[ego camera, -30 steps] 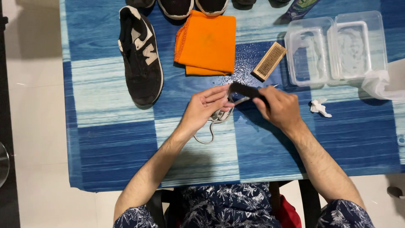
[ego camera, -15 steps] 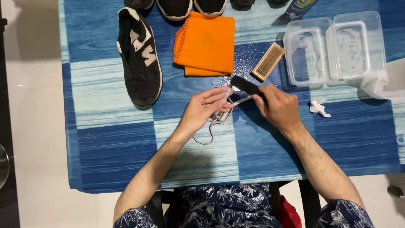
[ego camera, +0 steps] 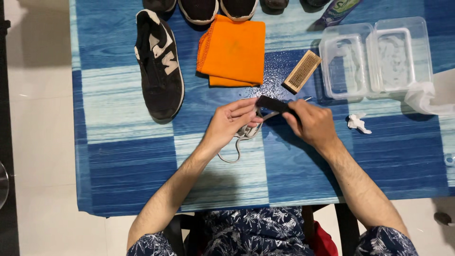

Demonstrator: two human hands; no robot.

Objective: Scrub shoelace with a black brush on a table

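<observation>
Far to my left on the blue striped tablecloth lies a black low-top sneaker with white side markings, toe toward me, well apart from my hands. Next to it sits a folded orange cloth.

My left hand is closed on a bunched grey-white shoelace, fingers pinching it just below the brush; a loose loop of the lace hangs down toward me onto the cloth. The lace runs up and to the right from that pinch, so its free stretch lies between my two hands.

My right hand is clamped on a dark, flat rectangular brush, whose long axis tilts from upper left to lower right, its left end touching the lace beside my left fingertips. Both hands are equally near.

Further right lie a wooden bristle brush, a clear plastic twin-compartment tray, and a small crumpled white scrap.
</observation>
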